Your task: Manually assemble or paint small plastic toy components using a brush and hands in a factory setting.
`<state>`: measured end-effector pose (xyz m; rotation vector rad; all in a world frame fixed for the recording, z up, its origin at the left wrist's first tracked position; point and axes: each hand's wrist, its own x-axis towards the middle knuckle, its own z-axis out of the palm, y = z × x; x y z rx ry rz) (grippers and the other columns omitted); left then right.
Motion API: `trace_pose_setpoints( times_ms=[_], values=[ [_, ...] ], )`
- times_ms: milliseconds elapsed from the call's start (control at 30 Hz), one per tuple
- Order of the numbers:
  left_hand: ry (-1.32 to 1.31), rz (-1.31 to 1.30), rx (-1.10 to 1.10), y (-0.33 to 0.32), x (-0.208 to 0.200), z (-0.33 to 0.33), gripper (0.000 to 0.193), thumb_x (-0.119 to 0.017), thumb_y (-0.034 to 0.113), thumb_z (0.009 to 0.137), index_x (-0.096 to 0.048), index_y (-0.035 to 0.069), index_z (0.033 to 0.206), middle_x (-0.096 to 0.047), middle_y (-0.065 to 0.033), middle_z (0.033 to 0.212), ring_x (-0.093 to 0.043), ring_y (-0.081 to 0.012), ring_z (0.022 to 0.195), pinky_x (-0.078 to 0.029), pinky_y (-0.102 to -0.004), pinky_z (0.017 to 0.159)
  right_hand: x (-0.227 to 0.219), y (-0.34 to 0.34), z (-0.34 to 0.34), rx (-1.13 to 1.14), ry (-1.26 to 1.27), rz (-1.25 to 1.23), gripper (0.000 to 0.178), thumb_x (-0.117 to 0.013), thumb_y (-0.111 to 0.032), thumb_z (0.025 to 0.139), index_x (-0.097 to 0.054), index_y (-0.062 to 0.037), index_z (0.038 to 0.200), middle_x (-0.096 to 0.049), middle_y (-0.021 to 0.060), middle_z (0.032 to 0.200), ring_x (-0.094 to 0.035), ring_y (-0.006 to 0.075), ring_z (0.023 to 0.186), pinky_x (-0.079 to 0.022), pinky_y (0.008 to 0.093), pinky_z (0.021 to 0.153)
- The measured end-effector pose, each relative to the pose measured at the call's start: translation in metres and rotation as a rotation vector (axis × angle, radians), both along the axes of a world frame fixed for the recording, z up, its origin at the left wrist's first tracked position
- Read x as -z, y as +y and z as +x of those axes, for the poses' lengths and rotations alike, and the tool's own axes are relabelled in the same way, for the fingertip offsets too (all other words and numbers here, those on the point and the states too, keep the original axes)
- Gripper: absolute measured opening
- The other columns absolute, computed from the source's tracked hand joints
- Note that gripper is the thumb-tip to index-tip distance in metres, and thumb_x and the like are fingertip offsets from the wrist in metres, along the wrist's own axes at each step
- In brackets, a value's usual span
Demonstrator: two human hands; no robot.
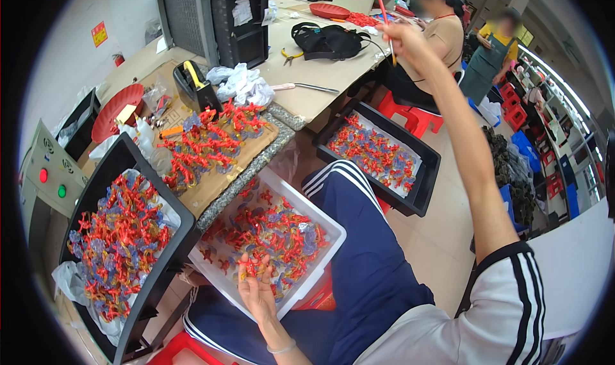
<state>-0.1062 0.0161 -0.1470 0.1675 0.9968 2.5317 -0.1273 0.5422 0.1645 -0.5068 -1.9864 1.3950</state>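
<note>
My left hand (256, 291) is low over a white plastic bin (333, 237), its fingers closed on a small red plastic figure (254, 267). Many similar red, violet and amber pieces (282, 233) fill the bin beneath it. Raised far out to the upper right, my right hand (408, 44) grips a thin red stick (382, 9), held steeply with a yellowish lower end. Whether that end is a brush tip is too small to tell.
A black crate (186, 237) of figures stands tilted at left; another black tray (419, 201) lies on the right. More figures cover a cardboard sheet (256, 150) on the bench. Yellow-handled pliers (293, 57) lie beside a black bag (333, 41). Two people (445, 32) are beyond.
</note>
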Motion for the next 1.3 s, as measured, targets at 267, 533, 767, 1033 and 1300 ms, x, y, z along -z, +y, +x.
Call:
trace_pose_setpoints(
  times_ms=[267,533,767,1033,1300],
  values=[
    [-0.053,0.005,0.105,0.016,0.000,0.011,0.070,-0.071,0.030,0.088,-0.040,-0.005,0.139,-0.059,-0.0129,0.123,-0.063,-0.0356,0.108,-0.055,-0.0376,0.087,0.154,-0.235,0.082,-0.337,-0.164,-0.521,0.018,-0.065,-0.016,0.092,-0.064,0.0011,0.098,-0.063,0.0043,0.081,-0.059,0.0108,0.061,-0.050,0.0253,0.059],
    [0.044,-0.181,0.023,0.024,0.006,0.014,0.065,-0.078,0.008,0.079,-0.047,-0.002,0.136,-0.056,-0.0155,0.130,-0.062,-0.0317,0.110,-0.054,-0.0388,0.089,0.224,-0.314,0.081,-0.344,-0.176,-0.701,0.013,-0.059,-0.015,0.096,-0.051,-0.0043,0.096,-0.061,0.0066,0.075,-0.063,0.0160,0.063,-0.052,0.0278,0.060],
    [0.000,-0.216,-0.072,0.027,0.007,0.008,0.066,-0.078,-0.011,0.071,-0.049,-0.003,0.130,-0.056,-0.0139,0.127,-0.060,-0.0218,0.108,-0.057,-0.0326,0.083,0.240,-0.336,0.074,-0.336,-0.119,-0.289,0.011,-0.064,-0.002,0.091,-0.061,0.0027,0.100,-0.066,0.0092,0.083,-0.066,0.0126,0.071,-0.054,0.0243,0.064],
    [0.008,-0.285,-0.085,0.022,0.008,0.006,0.059,-0.081,-0.004,0.071,-0.051,-0.003,0.122,-0.059,-0.0109,0.115,-0.058,-0.0166,0.107,-0.057,-0.0290,0.083,0.248,-0.352,0.063,-0.467,-0.104,-0.114,0.008,-0.064,0.001,0.089,-0.066,0.0038,0.096,-0.067,0.0094,0.087,-0.065,0.0137,0.076,-0.051,0.0252,0.069],
    [-0.028,-0.277,-0.059,0.022,0.003,0.005,0.056,-0.081,-0.004,0.072,-0.051,-0.004,0.120,-0.061,-0.0111,0.110,-0.061,-0.0174,0.102,-0.058,-0.0293,0.083,0.250,-0.339,0.060,-0.404,-0.149,0.236,0.008,-0.066,0.003,0.085,-0.067,0.0004,0.092,-0.068,0.0104,0.087,-0.063,0.0194,0.074,-0.049,0.0282,0.066]
  ],
)
